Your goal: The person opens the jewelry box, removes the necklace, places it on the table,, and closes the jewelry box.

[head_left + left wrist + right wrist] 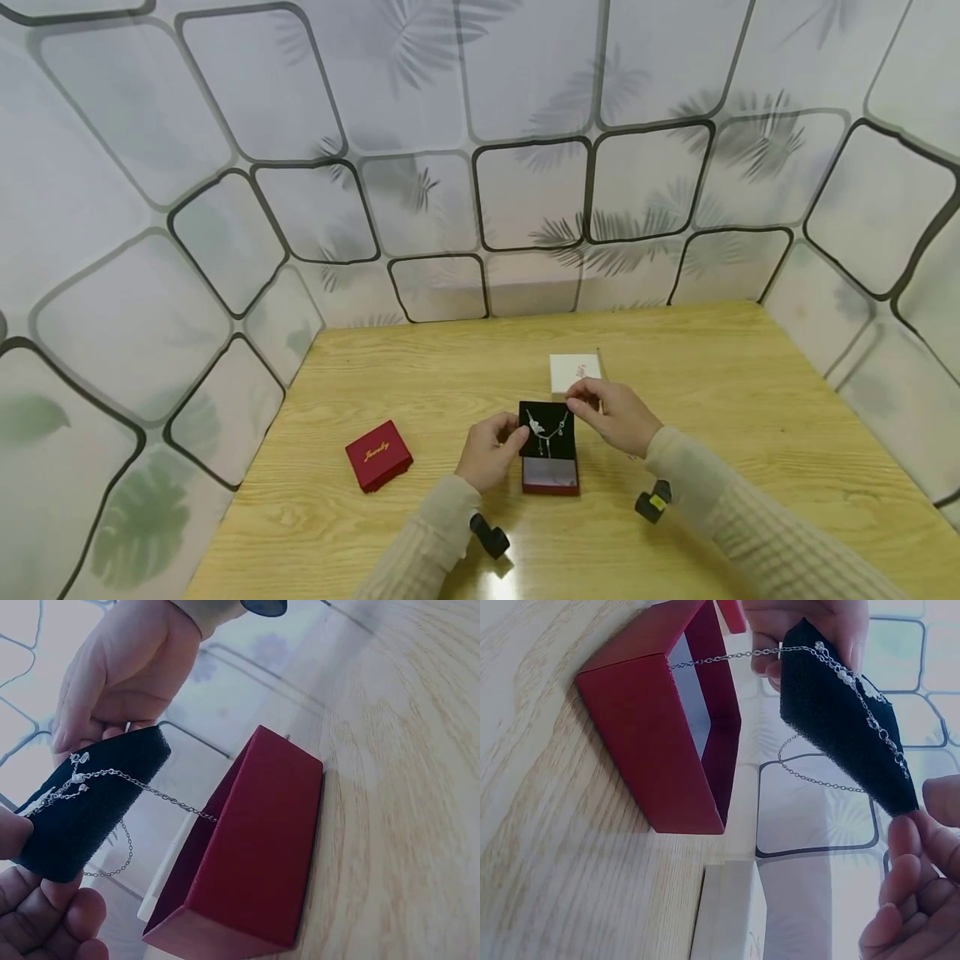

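Between both hands a black foam pad (552,423) is held up above a red jewelry box base (551,487). A silver necklace (548,434) with small pendants lies across the pad's face. In the left wrist view its chain (172,799) runs over the pad's edge toward the box, and another loop hangs beneath. My left hand (489,450) pinches the pad's left edge, thumb on top and fingers under. The right hand (615,414) pinches its upper right corner. Pale lining (697,709) shows inside the box in the right wrist view.
A red lid (378,455) with gold "Jewelry" lettering lies on the wooden table (435,367) to the left. Just behind the pad stands a white box (574,372) with a pink print. Patterned curtains (427,208) enclose the table at the back and sides.
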Demonstrator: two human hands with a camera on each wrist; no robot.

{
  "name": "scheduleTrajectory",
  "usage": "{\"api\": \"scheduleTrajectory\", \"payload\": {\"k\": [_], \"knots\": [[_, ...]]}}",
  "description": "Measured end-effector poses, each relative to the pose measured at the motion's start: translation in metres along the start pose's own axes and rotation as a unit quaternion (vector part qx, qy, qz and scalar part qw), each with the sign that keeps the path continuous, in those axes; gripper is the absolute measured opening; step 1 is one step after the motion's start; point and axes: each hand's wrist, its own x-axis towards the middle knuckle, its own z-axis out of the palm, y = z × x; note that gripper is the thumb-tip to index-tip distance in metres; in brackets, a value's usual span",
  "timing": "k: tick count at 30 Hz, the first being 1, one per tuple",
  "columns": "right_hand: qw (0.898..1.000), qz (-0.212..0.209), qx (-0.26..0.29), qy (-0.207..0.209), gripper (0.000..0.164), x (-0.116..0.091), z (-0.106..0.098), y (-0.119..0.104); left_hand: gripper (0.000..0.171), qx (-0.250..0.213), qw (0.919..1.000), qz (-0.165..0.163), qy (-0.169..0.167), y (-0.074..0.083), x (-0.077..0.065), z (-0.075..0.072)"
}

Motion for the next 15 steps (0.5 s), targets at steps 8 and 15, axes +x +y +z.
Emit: {"api": "scheduleTrajectory", "payload": {"k": [8, 15], "knots": [[0.997, -0.063, -0.033, 0.040, 0.006, 0.001, 0.004, -0.004, 0.015, 0.002, 0.9998, -0.010, 0.015, -0.001, 0.000, 0.001], [0.979, -0.167, -0.107, 0.046, 0.012, 0.001, 0.016, -0.010, 0.012, 0.006, 0.9994, -0.004, 0.034, 0.000, 0.002, 0.003]]}}
